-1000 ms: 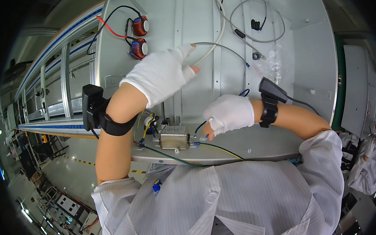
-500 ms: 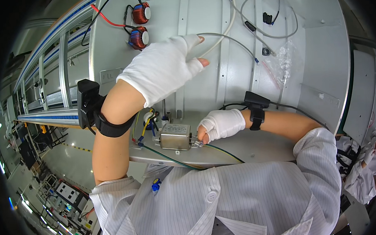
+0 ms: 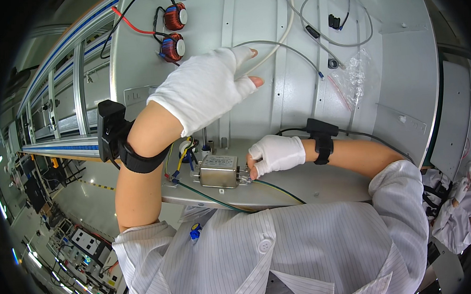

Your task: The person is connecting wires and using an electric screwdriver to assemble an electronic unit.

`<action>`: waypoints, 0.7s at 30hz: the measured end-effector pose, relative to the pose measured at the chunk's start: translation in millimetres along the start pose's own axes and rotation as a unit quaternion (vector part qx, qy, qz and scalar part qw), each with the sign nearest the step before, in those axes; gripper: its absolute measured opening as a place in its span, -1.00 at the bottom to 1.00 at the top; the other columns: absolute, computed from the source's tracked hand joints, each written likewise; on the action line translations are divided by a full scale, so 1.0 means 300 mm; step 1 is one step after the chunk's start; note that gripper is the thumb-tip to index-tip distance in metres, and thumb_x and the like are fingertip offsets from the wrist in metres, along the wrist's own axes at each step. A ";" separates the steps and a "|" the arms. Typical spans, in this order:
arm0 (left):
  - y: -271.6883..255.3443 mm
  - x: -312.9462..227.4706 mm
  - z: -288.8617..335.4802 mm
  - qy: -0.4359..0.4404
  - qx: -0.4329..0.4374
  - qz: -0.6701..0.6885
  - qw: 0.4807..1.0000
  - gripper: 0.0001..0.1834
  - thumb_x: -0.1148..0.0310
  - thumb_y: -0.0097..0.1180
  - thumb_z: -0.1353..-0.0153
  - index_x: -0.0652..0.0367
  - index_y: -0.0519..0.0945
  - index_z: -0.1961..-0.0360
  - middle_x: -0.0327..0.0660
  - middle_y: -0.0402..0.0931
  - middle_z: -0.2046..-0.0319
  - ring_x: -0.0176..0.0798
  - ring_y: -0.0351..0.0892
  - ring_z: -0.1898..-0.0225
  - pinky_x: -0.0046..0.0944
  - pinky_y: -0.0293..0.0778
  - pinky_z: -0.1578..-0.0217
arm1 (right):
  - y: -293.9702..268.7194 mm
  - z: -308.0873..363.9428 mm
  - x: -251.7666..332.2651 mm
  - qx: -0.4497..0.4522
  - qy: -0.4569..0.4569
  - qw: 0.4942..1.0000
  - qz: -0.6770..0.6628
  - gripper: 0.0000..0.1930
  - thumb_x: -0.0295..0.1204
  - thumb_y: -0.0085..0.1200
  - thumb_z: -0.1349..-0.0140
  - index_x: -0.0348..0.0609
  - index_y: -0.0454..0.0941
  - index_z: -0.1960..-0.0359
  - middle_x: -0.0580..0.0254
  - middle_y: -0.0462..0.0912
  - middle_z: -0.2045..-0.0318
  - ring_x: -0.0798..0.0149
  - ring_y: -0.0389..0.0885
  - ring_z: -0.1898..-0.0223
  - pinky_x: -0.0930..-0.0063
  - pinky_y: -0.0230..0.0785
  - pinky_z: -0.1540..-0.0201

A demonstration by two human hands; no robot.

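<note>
My left hand (image 3: 206, 87), in a white fingertip-less glove, lies over the grey metal cabinet panel (image 3: 254, 106). Its thumb and one fingertip stand apart; the other fingers are hidden. A pale cable (image 3: 280, 43) and a grey cable with a blue tip (image 3: 294, 52) run behind it. My right hand (image 3: 276, 155), gloved alike, is closed at the right-hand terminals of a silver metal-cased filter (image 3: 218, 172). What its fingertips pinch is too small to make out. A green-yellow wire (image 3: 280, 187) runs right from just below those fingers; a green wire (image 3: 211, 200) passes in front of the filter.
Two copper-wound toroid coils (image 3: 173, 47) with red and black leads sit at the upper left. A coiled grey cable (image 3: 370, 31) and a clear plastic bag (image 3: 355, 79) lie on the right of the panel. An aluminium-profile frame (image 3: 80, 86) stands left. Another person's white sleeve (image 3: 460, 225) shows far right.
My right hand has shifted very slightly left and up at the filter's terminals. The left hand keeps almost the same place.
</note>
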State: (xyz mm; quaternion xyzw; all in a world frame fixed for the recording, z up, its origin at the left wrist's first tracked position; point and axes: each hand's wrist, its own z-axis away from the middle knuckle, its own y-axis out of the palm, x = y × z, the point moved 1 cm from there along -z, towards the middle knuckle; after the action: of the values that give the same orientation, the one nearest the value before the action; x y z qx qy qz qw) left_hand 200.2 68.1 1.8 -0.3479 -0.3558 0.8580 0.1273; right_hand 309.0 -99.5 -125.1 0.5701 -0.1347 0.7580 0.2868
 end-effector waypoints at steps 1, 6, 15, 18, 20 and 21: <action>0.001 0.000 0.001 0.000 0.000 0.000 1.000 -0.47 0.23 0.11 -0.24 0.24 0.42 -0.19 0.09 0.60 0.09 -0.03 0.64 0.02 -0.23 0.50 0.02 | 0.004 0.000 -0.004 -0.001 0.000 1.000 0.000 -0.66 -0.13 0.25 -0.18 -0.21 0.62 0.39 0.19 0.67 0.45 0.25 0.60 0.41 0.42 0.42 0.30; -0.003 0.001 0.002 0.018 -0.011 0.021 1.000 -0.47 0.24 0.11 -0.25 0.25 0.41 -0.20 0.12 0.59 0.08 -0.06 0.63 0.00 -0.25 0.50 0.01 | -0.006 -0.011 -0.010 -0.007 0.058 0.998 -0.037 -0.55 0.00 0.29 -0.08 -0.21 0.63 0.47 0.18 0.64 0.54 0.22 0.58 0.47 0.42 0.39 0.34; -0.028 0.013 -0.007 0.016 -0.021 0.049 0.998 -0.48 0.25 0.09 -0.28 0.26 0.40 -0.22 0.07 0.61 0.08 -0.08 0.65 0.05 -0.31 0.48 0.02 | 0.011 -0.021 0.000 -0.042 0.055 0.997 -0.020 -0.54 0.02 0.27 -0.09 -0.22 0.63 0.45 0.08 0.62 0.54 0.17 0.58 0.47 0.37 0.39 0.34; -0.036 0.078 -0.021 0.003 -0.091 0.081 0.993 -0.49 0.24 0.10 -0.29 0.23 0.40 -0.22 0.05 0.62 0.11 -0.09 0.64 0.06 -0.30 0.46 0.02 | -0.017 -0.030 0.012 -0.017 0.038 0.997 0.070 -0.48 0.10 0.18 -0.13 -0.21 0.63 0.42 0.03 0.62 0.54 0.08 0.58 0.45 0.31 0.39 0.33; -0.049 0.113 -0.016 -0.013 -0.142 0.054 0.988 -0.48 0.18 0.09 -0.27 0.23 0.43 -0.19 0.11 0.60 0.10 0.04 0.62 0.07 -0.18 0.47 0.02 | -0.051 -0.020 0.051 -0.002 0.064 0.988 0.141 -0.44 0.16 0.10 -0.16 -0.19 0.62 0.43 0.03 0.61 0.52 0.00 0.59 0.41 0.24 0.42 0.29; -0.052 0.122 -0.022 -0.033 -0.183 0.033 0.982 -0.46 0.12 0.08 -0.26 0.24 0.46 -0.17 0.16 0.58 0.09 0.16 0.59 0.07 -0.06 0.49 0.02 | -0.098 -0.012 0.038 -0.062 0.056 0.976 0.200 -0.44 0.17 0.10 -0.16 -0.18 0.62 0.39 0.02 0.61 0.49 -0.01 0.60 0.39 0.22 0.43 0.27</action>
State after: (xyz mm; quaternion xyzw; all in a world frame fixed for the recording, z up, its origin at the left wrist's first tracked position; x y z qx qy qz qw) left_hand 177.8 99.7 -9.1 -0.3485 -0.4989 0.7932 0.0208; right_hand 321.5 -70.8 -119.2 0.4692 -0.2769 0.8209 0.1711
